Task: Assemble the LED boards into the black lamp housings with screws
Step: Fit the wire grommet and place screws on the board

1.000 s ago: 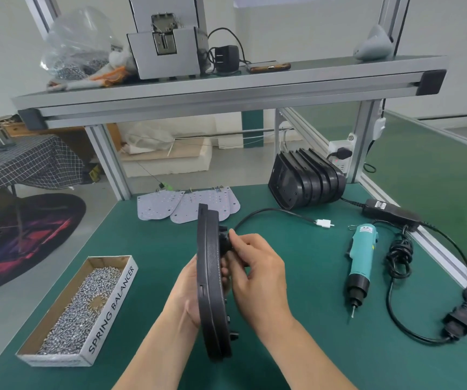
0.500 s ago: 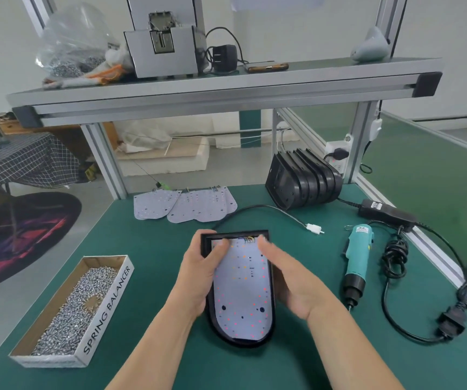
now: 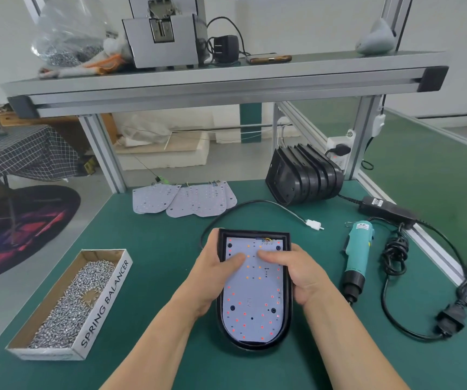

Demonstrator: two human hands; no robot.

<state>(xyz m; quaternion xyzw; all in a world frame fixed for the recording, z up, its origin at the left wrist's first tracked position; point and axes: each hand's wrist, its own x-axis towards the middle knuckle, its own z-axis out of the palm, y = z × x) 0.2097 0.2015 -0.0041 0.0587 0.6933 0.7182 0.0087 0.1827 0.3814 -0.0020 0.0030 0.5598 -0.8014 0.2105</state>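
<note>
A black lamp housing (image 3: 254, 346) lies flat on the green table in front of me, open side up. A pale LED board (image 3: 252, 302) with red and orange dots sits inside it. My left hand (image 3: 212, 277) grips the housing's left edge, its thumb pressing on the upper part of the board. My right hand (image 3: 299, 274) grips the right edge, and its thumb lies on the board beside the left thumb. Small coloured wires show at the board's top edge.
A cardboard box (image 3: 105, 302) of loose screws stands at the left. A teal electric screwdriver (image 3: 357, 254) lies to the right, with a black power adapter (image 3: 384, 209) and coiled cables. Several stacked housings (image 3: 302, 178) and spare LED boards (image 3: 187, 198) lie at the back.
The housing was held upright on its edge, then was laid flat with the board facing up. Both thumbs have since moved inward onto the board's upper part.
</note>
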